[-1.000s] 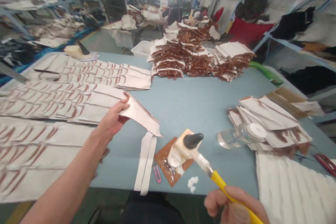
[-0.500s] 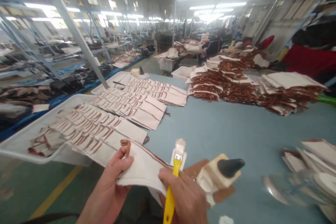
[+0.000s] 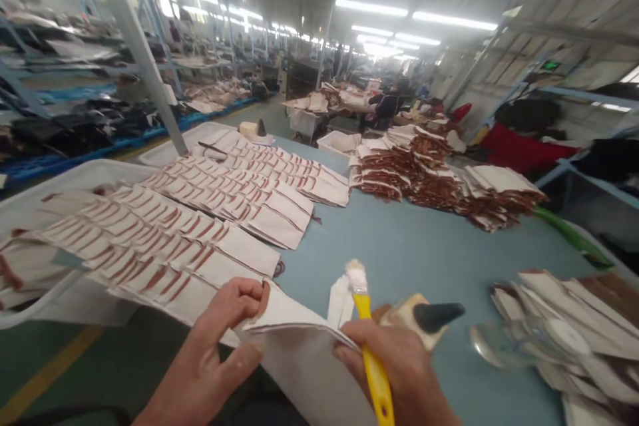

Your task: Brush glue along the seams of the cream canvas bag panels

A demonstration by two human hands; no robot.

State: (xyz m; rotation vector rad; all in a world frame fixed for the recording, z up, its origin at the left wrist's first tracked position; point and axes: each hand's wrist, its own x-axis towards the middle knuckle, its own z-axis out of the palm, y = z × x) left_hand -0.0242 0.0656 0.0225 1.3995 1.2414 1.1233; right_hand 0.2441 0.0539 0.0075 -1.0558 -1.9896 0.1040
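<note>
A cream, brown-edged fabric or leather piece (image 3: 309, 353) is bent between my hands, its pale inner face towards me. My left hand (image 3: 219, 339) grips its left end, fingers curled at the brown edge and thumb low on the near side. My right hand (image 3: 394, 359) pinches the right edge between thumb and fingers while also holding a yellow-handled paintbrush (image 3: 367, 326), pale-coated bristles up. Behind the brush lie small white strips (image 3: 340, 299). Beyond my right hand is a cream container with a dark cone-shaped tip (image 3: 434, 316), partly hidden.
Overlapping rows of similar pieces (image 3: 200, 219) cover the left of the blue-grey table (image 3: 399, 246). Tall stacks (image 3: 399, 163) stand at the back. At right, a clear bottle-like object (image 3: 524, 343) lies by more pieces (image 3: 584, 313). A white bin (image 3: 94, 173) adjoins the table at left.
The piece has been tilted and bent, so its inner face now shows. My left thumb has shifted lower, and my right hand with the brush has moved right. The view has swung slightly right.
</note>
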